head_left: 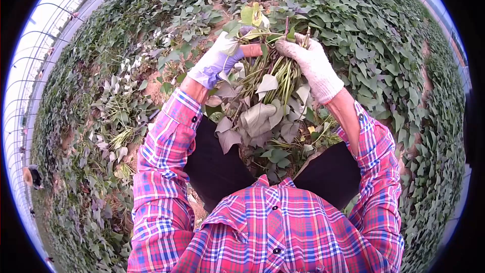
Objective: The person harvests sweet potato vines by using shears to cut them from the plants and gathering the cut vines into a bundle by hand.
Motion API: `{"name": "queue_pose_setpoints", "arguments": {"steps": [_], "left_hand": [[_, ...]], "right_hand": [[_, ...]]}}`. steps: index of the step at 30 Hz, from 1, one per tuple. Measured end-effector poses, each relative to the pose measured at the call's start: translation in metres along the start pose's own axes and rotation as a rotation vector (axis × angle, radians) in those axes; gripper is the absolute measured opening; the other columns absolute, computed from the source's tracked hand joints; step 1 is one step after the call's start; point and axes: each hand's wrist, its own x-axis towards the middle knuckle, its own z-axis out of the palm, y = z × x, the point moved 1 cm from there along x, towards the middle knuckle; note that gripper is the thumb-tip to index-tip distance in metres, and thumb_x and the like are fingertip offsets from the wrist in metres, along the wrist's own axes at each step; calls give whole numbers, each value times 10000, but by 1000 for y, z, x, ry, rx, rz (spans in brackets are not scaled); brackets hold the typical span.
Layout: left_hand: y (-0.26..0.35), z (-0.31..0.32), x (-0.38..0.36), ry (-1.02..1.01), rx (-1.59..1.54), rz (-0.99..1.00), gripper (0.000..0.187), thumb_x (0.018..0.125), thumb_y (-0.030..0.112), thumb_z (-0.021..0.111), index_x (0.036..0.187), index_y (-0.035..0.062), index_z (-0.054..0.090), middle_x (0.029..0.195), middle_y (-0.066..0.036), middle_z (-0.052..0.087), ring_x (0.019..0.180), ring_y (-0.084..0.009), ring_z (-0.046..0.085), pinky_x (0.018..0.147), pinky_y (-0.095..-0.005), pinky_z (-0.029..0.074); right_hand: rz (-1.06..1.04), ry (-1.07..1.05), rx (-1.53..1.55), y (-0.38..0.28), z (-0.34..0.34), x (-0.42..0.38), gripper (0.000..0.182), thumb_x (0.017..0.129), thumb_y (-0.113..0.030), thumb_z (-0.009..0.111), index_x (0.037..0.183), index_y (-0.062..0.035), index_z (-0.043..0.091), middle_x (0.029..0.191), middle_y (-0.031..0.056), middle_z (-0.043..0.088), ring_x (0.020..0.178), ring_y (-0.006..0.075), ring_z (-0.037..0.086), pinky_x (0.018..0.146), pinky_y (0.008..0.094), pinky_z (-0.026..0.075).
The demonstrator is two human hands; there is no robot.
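Observation:
A bundle of leafy sweet potato vine cuttings (268, 82) hangs in front of my chest, its green and purplish stems gathered near the top and its leaves drooping below. My right hand (310, 63), in a white knit glove, grips the stems at the upper right. On the other side, my left hand (222, 59), in a white and purple glove with one bare finger showing, is closed at the top of the bundle on a vine with yellow-green leaves (252, 15). Part of the left fingers is hidden behind leaves and stems.
Dense sweet potato foliage (364, 35) covers the ground all around, with patches of brown soil (153, 85). More cut vines (124, 134) lie to the left. Curved metal framing (22, 71) runs along the far left, with a hat-like object (32, 176) near it.

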Motion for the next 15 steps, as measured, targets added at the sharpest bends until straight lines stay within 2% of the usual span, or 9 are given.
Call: {"name": "queue_pose_setpoints", "arguments": {"steps": [2,4,5,8,9,12,13,15], "left_hand": [[2,1,-5,5,-123,-4,504,765,99,758,1226,55,559,1082,-3,623,959,-124,576,828,-266,463],[8,3,-6,6,-60,-34,497,774,105,752,1224,56,549,1075,9,609,960,-114,564,819,-265,464],[10,6,-8,37,-152,-95,455,786,106,741,1200,51,560,1060,5,605,937,-102,561,791,-258,471],[9,5,-5,45,-118,-10,407,787,126,746,1156,47,592,1070,-25,625,953,-119,580,821,-285,491],[4,6,-1,66,-226,-37,376,790,123,738,1130,37,602,1045,-24,635,935,-120,588,811,-275,491],[-4,11,0,117,-287,-19,330,808,105,715,1110,28,607,1027,-23,645,913,-124,598,816,-272,487],[-3,16,0,167,-199,39,314,809,70,704,1105,26,606,1034,-30,648,898,-122,605,818,-271,488],[-9,20,5,279,-68,20,347,788,37,718,1114,20,600,1031,-35,652,893,-119,608,809,-275,492]], "right_hand": [[30,-11,8,-6,1,-3,219,851,-112,647,1048,-17,642,931,13,654,810,66,603,745,223,493],[62,-24,99,-7,0,-3,232,846,-128,650,1050,-19,641,925,19,658,808,75,612,742,227,500],[80,-20,94,-7,-1,-1,262,840,-147,654,1065,-13,634,918,25,662,802,81,620,733,231,508],[32,-6,77,-3,-3,1,273,843,-150,655,1074,-8,628,911,27,665,785,83,626,720,229,513],[50,26,93,-7,-1,0,255,849,-146,652,1063,-8,631,916,29,668,780,84,627,714,228,513],[37,54,148,-6,-1,-2,240,851,-148,657,1047,-11,636,922,33,670,782,85,628,712,230,514],[25,100,113,-2,-1,-1,240,849,-150,664,1043,-10,637,925,36,670,794,84,623,720,230,509],[-16,151,91,5,2,2,246,850,-145,667,1053,-8,636,930,36,669,799,80,617,726,223,501]]}}
